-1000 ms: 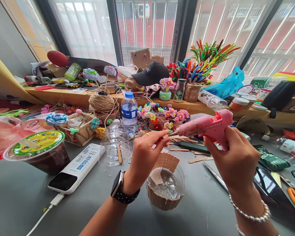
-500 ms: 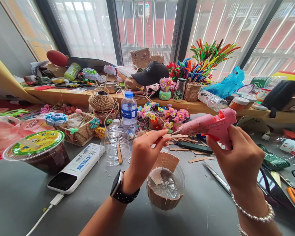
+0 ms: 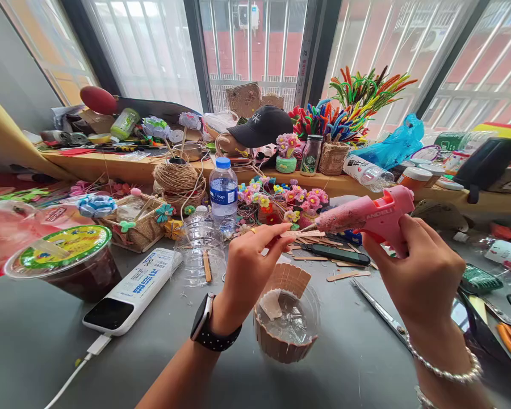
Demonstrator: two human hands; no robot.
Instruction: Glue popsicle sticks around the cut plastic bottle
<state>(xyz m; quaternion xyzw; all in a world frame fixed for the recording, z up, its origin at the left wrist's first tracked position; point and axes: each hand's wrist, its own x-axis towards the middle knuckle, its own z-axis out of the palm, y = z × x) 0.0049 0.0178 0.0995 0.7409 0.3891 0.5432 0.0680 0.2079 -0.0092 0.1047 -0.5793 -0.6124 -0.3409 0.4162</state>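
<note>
My left hand (image 3: 255, 267) is closed in a pinch on a short piece of craft stick (image 3: 300, 233), held level above the table. In my right hand (image 3: 426, 270) is a pink hot glue gun (image 3: 377, 218), its nozzle pointing left, close over the stick piece. Below the hands stands a round clear plastic container base (image 3: 310, 309). Short wooden stick pieces (image 3: 281, 345) line its outside, around the front, left and back, while the right side shows bare plastic. A pale scrap lies inside it.
Loose craft sticks (image 3: 347, 276) and a dark green-handled cutter (image 3: 338, 254) lie behind the container. Scissors (image 3: 381, 309) are to the right. A white power bank (image 3: 132, 292), a lidded drink cup (image 3: 63, 261), a cut clear bottle (image 3: 200, 244) and a water bottle (image 3: 223, 196) stand left.
My right hand and the glue gun have shifted slightly right, and the nozzle has moved along the stick piece. My left hand and the container stay in place.
</note>
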